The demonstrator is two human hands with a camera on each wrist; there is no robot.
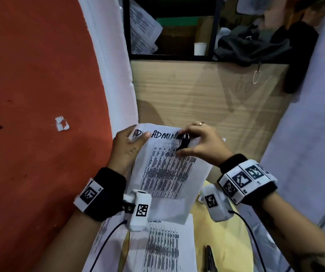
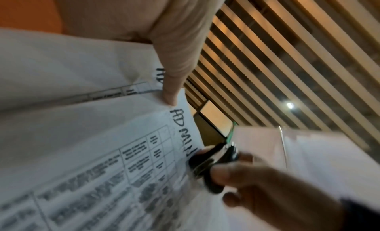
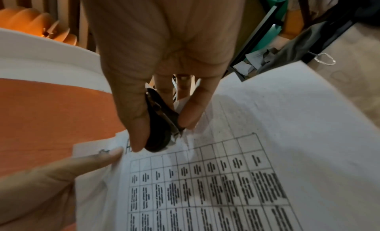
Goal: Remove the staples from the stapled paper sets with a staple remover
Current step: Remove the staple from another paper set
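Observation:
A stapled paper set (image 1: 169, 169) printed with a table and handwritten "ADMIN" is held up above the table. My left hand (image 1: 132, 146) grips its top left corner, thumb on the front (image 2: 170, 88). My right hand (image 1: 195, 144) pinches a black staple remover (image 1: 184, 143) between thumb and fingers, its metal claws (image 3: 174, 133) pressed against the sheet's top edge near the heading. The staple itself is hidden under the tool. In the left wrist view the remover (image 2: 213, 163) sits at the end of the written word.
More printed sheets (image 1: 163, 248) lie on the yellow table (image 1: 226, 242) below, with a dark pen-like tool (image 1: 209, 258) beside them. A wooden cabinet (image 1: 207, 95) stands ahead, holding a white cup (image 1: 200, 48) and dark cloth (image 1: 256, 44). Red floor (image 1: 39, 114) lies to the left.

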